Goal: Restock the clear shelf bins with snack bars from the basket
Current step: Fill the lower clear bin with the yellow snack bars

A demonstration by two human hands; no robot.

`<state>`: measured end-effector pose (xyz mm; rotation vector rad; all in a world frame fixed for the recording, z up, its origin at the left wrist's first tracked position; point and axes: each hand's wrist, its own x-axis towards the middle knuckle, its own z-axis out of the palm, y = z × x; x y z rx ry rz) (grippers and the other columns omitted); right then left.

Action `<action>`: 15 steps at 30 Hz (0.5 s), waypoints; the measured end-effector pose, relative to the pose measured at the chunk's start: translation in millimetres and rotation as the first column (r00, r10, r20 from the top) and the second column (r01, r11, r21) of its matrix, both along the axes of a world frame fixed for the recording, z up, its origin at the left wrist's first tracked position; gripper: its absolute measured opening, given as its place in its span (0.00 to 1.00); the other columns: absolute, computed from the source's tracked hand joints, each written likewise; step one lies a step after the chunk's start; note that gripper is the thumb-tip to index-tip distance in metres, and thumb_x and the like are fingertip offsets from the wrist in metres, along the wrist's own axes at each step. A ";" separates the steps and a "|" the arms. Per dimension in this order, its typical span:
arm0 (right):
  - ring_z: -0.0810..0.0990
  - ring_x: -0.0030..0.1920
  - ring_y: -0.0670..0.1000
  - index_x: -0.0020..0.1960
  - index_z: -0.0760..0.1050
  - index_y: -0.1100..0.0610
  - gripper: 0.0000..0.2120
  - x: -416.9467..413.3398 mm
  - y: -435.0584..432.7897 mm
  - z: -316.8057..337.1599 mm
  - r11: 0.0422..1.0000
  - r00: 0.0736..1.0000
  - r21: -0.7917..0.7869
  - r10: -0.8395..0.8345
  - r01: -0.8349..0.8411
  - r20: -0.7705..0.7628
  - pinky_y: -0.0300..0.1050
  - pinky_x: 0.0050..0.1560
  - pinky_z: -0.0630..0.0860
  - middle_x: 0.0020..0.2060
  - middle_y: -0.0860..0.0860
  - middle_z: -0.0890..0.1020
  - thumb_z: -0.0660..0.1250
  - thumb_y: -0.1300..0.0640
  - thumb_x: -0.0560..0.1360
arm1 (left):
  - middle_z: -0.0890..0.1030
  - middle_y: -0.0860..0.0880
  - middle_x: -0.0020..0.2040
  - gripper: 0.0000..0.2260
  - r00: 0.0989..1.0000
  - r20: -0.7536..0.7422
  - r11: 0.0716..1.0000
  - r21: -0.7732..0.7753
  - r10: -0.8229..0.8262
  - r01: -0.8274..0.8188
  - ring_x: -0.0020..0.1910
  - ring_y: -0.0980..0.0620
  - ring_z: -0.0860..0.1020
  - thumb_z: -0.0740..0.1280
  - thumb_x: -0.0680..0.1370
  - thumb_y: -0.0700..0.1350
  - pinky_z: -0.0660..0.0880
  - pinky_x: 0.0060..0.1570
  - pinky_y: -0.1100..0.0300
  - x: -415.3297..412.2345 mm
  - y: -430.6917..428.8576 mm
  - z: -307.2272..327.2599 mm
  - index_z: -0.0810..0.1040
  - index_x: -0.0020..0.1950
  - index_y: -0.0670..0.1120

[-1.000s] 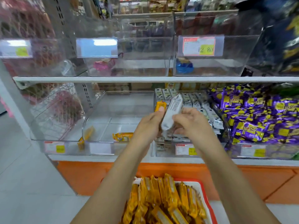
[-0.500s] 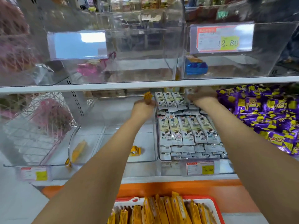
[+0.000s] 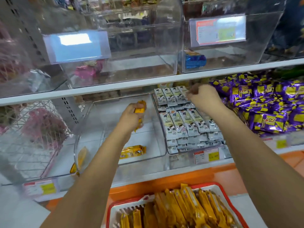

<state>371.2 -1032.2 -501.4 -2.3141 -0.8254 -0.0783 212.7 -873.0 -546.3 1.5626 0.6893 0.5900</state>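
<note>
Left hand [image 3: 131,116], fingers curled round yellow-wrapped snack bar [image 3: 139,110], above clear plastic shelf bin [image 3: 102,137]. Right hand [image 3: 202,98], fingers bent over stacked grey-white bars [image 3: 179,124] beside; hold unclear. Red-rimmed basket [image 3: 113,211] of yellow bars below.

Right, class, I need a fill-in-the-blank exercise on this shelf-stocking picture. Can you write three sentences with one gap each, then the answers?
1. The left hand grips a snack bar whose wrapper is ____.
2. The basket of bars has a rim coloured ____.
3. The right hand is above the grey-white bars; the packets in the bin to their right are yellow and ____.

Missing words: yellow; red; purple.
</note>
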 end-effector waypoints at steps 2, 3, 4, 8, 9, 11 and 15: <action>0.74 0.41 0.53 0.44 0.77 0.61 0.10 -29.3 -2.6 2.0 0.997 1.000 0.074 0.029 -0.030 0.007 0.42 0.41 0.68 0.35 0.52 0.77 0.64 0.55 0.78 | 0.76 0.41 0.42 0.13 0.995 0.078 0.969 -0.237 -0.058 0.075 0.33 0.48 0.73 0.58 0.79 0.33 0.69 0.25 0.63 -27.7 2.8 -1.8 0.72 0.57 0.49; 0.73 0.39 0.52 0.40 0.76 0.60 0.11 -45.9 -0.2 3.3 0.994 0.998 0.083 0.065 -0.067 0.023 0.40 0.39 0.66 0.33 0.51 0.76 0.65 0.55 0.77 | 0.76 0.41 0.43 0.13 0.992 0.085 0.950 -0.292 -0.093 0.114 0.33 0.48 0.75 0.58 0.80 0.35 0.70 0.25 0.64 -41.5 5.3 -2.9 0.70 0.60 0.49; 0.73 0.37 0.50 0.38 0.75 0.59 0.12 -63.6 4.0 4.2 0.991 0.993 0.070 0.113 -0.115 0.036 0.40 0.37 0.64 0.32 0.51 0.76 0.66 0.54 0.77 | 0.77 0.41 0.43 0.11 0.989 0.085 0.935 -0.323 -0.124 0.145 0.32 0.49 0.76 0.58 0.80 0.37 0.71 0.25 0.64 -54.3 7.3 -3.3 0.71 0.60 0.48; 0.75 0.35 0.48 0.37 0.74 0.55 0.08 -116.7 37.8 -8.8 0.932 0.929 0.002 0.361 -0.362 -0.089 0.40 0.38 0.72 0.33 0.51 0.78 0.71 0.57 0.73 | 0.77 0.44 0.37 0.07 0.994 -0.004 0.942 -0.319 -0.110 0.103 0.26 0.56 0.76 0.65 0.78 0.42 0.73 0.26 0.67 -93.9 14.8 -6.7 0.77 0.44 0.39; 0.77 0.39 0.49 0.44 0.77 0.55 0.05 -125.8 46.4 -14.5 0.910 0.899 -0.012 0.407 -0.414 -0.158 0.41 0.41 0.73 0.37 0.51 0.80 0.72 0.59 0.71 | 0.75 0.44 0.35 0.08 0.996 -0.028 0.949 -0.307 -0.088 0.075 0.25 0.55 0.75 0.65 0.78 0.42 0.73 0.26 0.66 -100.6 17.4 -8.8 0.76 0.41 0.39; 0.75 0.48 0.47 0.62 0.74 0.56 0.21 -138.4 64.6 -22.9 0.867 0.849 -0.048 0.473 -0.496 -0.237 0.41 0.46 0.72 0.51 0.52 0.79 0.72 0.64 0.71 | 0.71 0.46 0.30 0.10 0.995 -0.065 0.961 -0.272 -0.071 0.051 0.23 0.53 0.72 0.65 0.78 0.43 0.73 0.26 0.64 -109.6 23.3 -10.6 0.74 0.38 0.42; 0.74 0.37 0.48 0.64 0.69 0.61 0.19 -152.5 96.2 -24.4 0.881 0.752 0.150 0.463 -0.448 -0.469 0.38 0.35 0.75 0.49 0.58 0.77 0.67 0.67 0.75 | 0.75 0.50 0.28 0.09 0.983 -0.135 0.981 -0.163 -0.127 0.105 0.26 0.55 0.73 0.64 0.79 0.43 0.73 0.28 0.64 -116.6 37.6 -7.5 0.75 0.39 0.45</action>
